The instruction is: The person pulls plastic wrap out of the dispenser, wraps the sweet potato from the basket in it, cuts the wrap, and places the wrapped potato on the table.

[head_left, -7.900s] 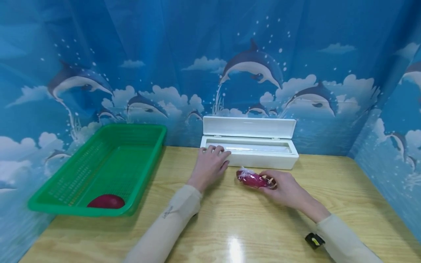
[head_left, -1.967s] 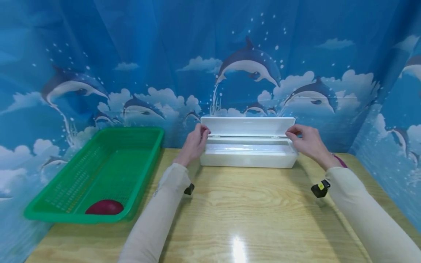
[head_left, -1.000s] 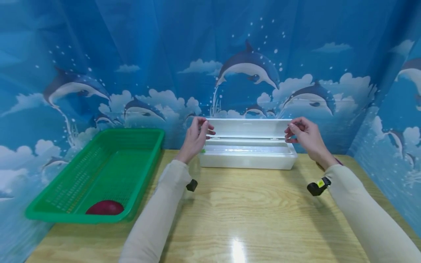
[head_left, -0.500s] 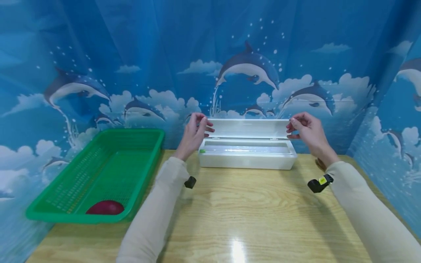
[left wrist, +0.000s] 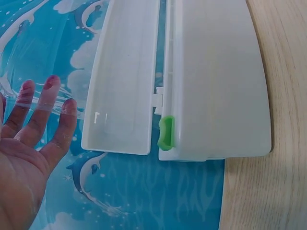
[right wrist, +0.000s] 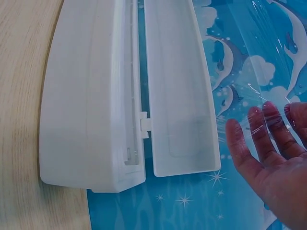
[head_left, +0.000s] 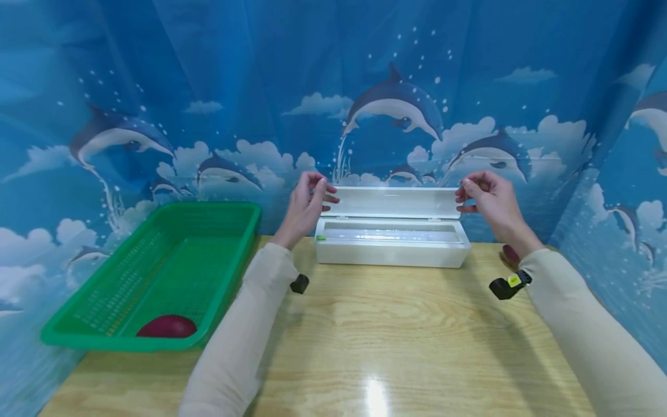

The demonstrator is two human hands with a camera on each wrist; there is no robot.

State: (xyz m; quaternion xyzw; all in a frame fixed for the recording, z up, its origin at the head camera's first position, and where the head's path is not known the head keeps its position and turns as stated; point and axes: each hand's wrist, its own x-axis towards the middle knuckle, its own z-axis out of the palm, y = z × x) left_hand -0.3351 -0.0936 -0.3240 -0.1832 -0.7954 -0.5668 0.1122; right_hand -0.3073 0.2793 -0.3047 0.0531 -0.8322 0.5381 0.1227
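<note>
A long white box (head_left: 393,255) stands against the backdrop, its lid (head_left: 398,202) tipped back. Clear film (right wrist: 256,88) stretches up past the lid, seen best in the wrist views. My left hand (head_left: 302,208) pinches it between thumb and a finger at the lid's left end, other fingers spread. At the right end, my right hand (head_left: 495,202) pinches the film likewise. In the left wrist view a green slider (left wrist: 166,133) sits at the box's left end. The box's inside shows a shiny strip in the head view.
On the left stands a green basket (head_left: 140,343) with a dark red object (head_left: 168,327) in it. Another dark red object (head_left: 510,256) lies behind my right wrist, partly hidden. The dolphin backdrop (head_left: 286,87) rises directly behind the box.
The right hand earlier held a film-wrapped dark red object in front of the box; it now lies at the right. Both hands have since risen slightly from the box, and the green slider has come into view.
</note>
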